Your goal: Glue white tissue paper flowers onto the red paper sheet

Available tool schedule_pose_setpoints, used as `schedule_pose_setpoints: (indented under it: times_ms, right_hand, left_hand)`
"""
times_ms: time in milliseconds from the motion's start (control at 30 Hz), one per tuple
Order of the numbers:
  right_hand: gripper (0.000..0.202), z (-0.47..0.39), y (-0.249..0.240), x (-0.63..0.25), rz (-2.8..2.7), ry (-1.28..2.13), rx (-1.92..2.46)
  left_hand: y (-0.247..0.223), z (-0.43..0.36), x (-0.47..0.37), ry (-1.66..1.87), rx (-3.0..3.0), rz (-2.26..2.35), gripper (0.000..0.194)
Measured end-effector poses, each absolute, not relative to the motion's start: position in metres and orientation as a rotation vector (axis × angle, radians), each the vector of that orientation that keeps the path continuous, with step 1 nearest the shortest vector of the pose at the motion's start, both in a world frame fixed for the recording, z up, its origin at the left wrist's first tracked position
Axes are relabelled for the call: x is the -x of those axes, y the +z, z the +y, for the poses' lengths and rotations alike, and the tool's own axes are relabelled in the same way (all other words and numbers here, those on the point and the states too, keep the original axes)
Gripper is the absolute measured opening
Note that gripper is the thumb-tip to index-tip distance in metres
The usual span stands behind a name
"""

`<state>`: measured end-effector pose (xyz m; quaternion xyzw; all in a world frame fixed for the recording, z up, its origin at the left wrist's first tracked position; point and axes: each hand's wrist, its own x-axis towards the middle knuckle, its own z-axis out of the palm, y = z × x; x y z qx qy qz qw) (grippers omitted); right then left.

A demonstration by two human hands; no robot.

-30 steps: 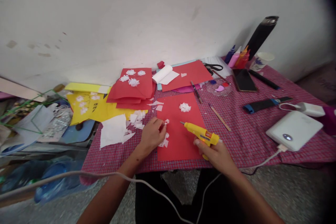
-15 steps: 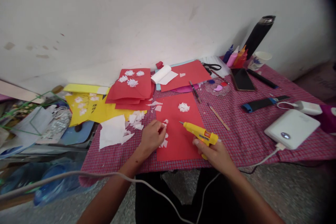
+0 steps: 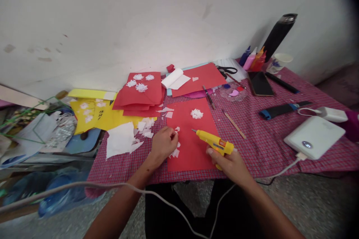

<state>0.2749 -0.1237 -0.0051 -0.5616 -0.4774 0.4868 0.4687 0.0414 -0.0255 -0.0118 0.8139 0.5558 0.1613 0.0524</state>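
My right hand [image 3: 228,162] is wrapped round the grip of a yellow glue gun [image 3: 214,141], its nozzle pointing left over a red sheet [image 3: 190,157]. At the sheet's left edge, my left hand [image 3: 165,142] is closed, fingers pinched; what they hold is too small to make out. Small white paper scraps [image 3: 175,153] lie beside and under that hand. One white ruffled paper flower [image 3: 196,113] sits on the upper part of the sheet. Left of my left hand are cut white pieces [image 3: 146,127] and a larger white paper [image 3: 120,140].
Red sheets with white flowers [image 3: 146,95] lie at the back left, over yellow paper [image 3: 112,117]. To the right are a wooden stick [image 3: 235,125], phone [image 3: 260,83], cutter [image 3: 277,111] and white power bank [image 3: 314,137]. A white cable [image 3: 157,196] crosses in front.
The view has shifted very slightly. My left hand has turned a little at the sheet's left edge. My right hand and the glue gun have hardly moved.
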Motion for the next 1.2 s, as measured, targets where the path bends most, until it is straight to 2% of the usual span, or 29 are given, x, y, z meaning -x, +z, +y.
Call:
schedule_pose_setpoints:
  times_ms: [300, 500, 733, 1067, 1200]
  right_hand:
    - [0.030, -0.124, -0.011, -0.276, -1.182, 1.211, 1.356]
    - [0.032, -0.124, -0.013, -0.276, -1.202, 1.193, 1.354]
    - [0.030, -0.123, -0.013, -0.277, -1.255, 1.172, 1.351]
    - [0.032, -0.124, -0.015, -0.278, -1.250, 1.223, 1.386]
    - [0.031, -0.124, -0.012, -0.278, -1.241, 1.210, 1.383]
  left_hand:
    - [-0.004, -0.028, -0.036, 0.469, -2.398, 1.608, 0.010]
    - [0.000, -0.029, -0.031, 0.491, -2.337, 1.611, 0.015]
    - [0.011, -0.038, -0.003, 0.582, -2.300, 1.520, 0.004]
    - [0.020, -0.047, -0.018, 0.448, -2.448, 1.151, 0.019]
    - [0.030, -0.044, -0.030, 0.265, -2.518, 1.126, 0.023]
